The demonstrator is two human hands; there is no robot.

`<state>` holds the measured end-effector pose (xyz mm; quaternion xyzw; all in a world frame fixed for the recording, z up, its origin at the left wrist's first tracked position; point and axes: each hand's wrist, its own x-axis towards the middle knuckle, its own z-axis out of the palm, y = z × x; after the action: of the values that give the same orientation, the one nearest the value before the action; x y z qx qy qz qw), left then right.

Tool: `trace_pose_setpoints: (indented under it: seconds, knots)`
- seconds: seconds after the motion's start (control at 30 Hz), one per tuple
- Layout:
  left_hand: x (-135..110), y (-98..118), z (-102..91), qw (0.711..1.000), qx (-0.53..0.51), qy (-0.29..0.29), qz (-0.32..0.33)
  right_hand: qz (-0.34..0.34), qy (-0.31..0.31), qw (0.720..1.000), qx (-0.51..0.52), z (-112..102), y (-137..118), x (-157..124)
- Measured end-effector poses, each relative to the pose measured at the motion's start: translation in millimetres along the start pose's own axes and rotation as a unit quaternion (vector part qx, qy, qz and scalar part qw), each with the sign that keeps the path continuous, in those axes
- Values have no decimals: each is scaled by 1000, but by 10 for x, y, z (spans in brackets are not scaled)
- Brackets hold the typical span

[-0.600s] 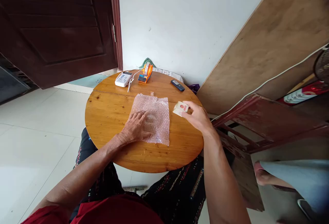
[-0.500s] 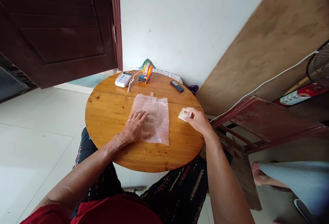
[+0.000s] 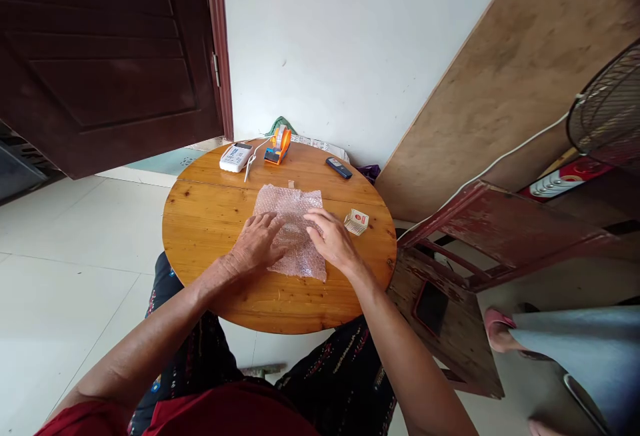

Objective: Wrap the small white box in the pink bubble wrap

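A sheet of pinkish bubble wrap (image 3: 295,256) lies flat on the round wooden table (image 3: 200,223). My left hand (image 3: 257,243) is at its left edge, fingers spread, holding nothing. Over the right part of the sheet is my right hand (image 3: 330,237), its fingers apart and bare; whether it touches the wrap I cannot tell. Just right of that hand stands a small white box with a red mark (image 3: 357,222), on the tabletop. A short strip of tape (image 3: 291,184) shows at the sheet's far edge.
At the back of the table are a white device with a cord (image 3: 236,157), an orange tape dispenser (image 3: 278,145) and a dark handheld device (image 3: 339,167). A wooden chair (image 3: 450,289) with a phone (image 3: 431,307) on it stands at right, near a fan (image 3: 607,103) and another person's leg (image 3: 550,329).
My right hand has let go of the small box, leaving it on the table, and moved left over the bubble wrap. My left hand has shifted slightly left.
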<state>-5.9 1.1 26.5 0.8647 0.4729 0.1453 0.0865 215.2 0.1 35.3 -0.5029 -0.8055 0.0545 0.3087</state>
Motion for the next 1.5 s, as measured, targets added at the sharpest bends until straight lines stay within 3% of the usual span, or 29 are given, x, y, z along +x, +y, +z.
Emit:
trace_pose_setpoints:
  seconds: [0.13, 0.3, 0.5, 0.7, 0.77, 0.9, 1.07, 1.17, 1.3, 1.43, 1.5]
  knots:
    - [267, -68, -95, 999, 32, -28, 9, 16, -52, 998, -20, 224, -44, 246]
    - [531, -268, 74, 998, 45, -51, -20, 71, -112, 988, -79, 343, 85, 442]
    - [437, -439, 245, 1000, 16, 1, -18, 160, -86, 972, -148, 341, 375, 333]
    - [452, -390, 81, 997, 18, -35, -63, 172, -59, 972, -146, 348, 428, 300]
    - [367, -299, -27, 998, 24, -36, -51, 160, -29, 978, -133, 345, 393, 311]
    - [-8, 19, -147, 997, 34, -41, 60, 126, 8, 984, -123, 236, 286, 370]
    - [-445, 315, -39, 989, 7, -47, 141, 159, 0, 976, -148, -209, 407, 315]
    - [-543, 297, 70, 988, -30, -44, 146, 223, -28, 959, -171, -462, 653, 124]
    - [-582, 209, 179, 987, -72, -15, 145, 273, -53, 945, -171, -562, 832, -128]
    - [-612, 187, 210, 986, -81, 0, 148, 285, -10, 953, -107, -545, 577, -143]
    - [-624, 189, 216, 986, -82, 19, 143, 244, 7, 969, -41, -531, 330, -70]
